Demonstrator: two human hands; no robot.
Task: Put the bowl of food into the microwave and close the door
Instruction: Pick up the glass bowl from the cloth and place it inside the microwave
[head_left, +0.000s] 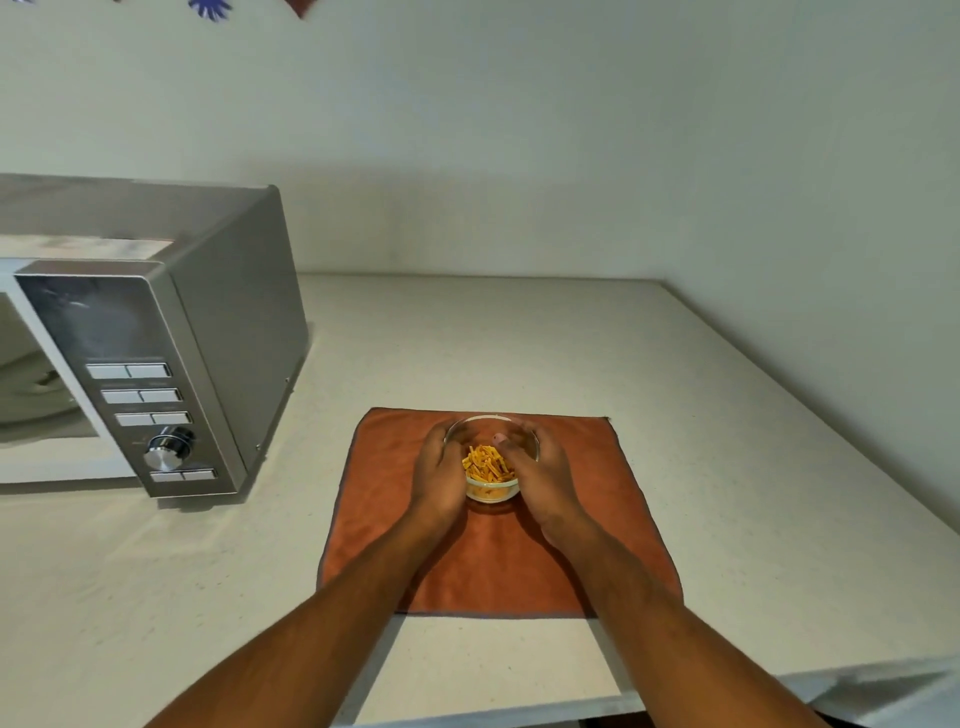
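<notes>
A clear glass bowl (491, 491) holding orange stick-shaped snacks (487, 464) rests on an orange cloth (467, 566) in the middle of the counter. My left hand (439, 470) cups the bowl's left side and my right hand (540, 475) cups its right side, fingers curled around the rim. The silver microwave (228, 322) stands at the left. Its cavity (36, 384) shows open at the left frame edge; the door itself is out of view.
The pale counter (701, 467) runs to a wall behind and a wall on the right. Its front edge (519, 714) lies near the bottom of the view. The microwave's control panel (140, 395) with buttons and a dial faces me.
</notes>
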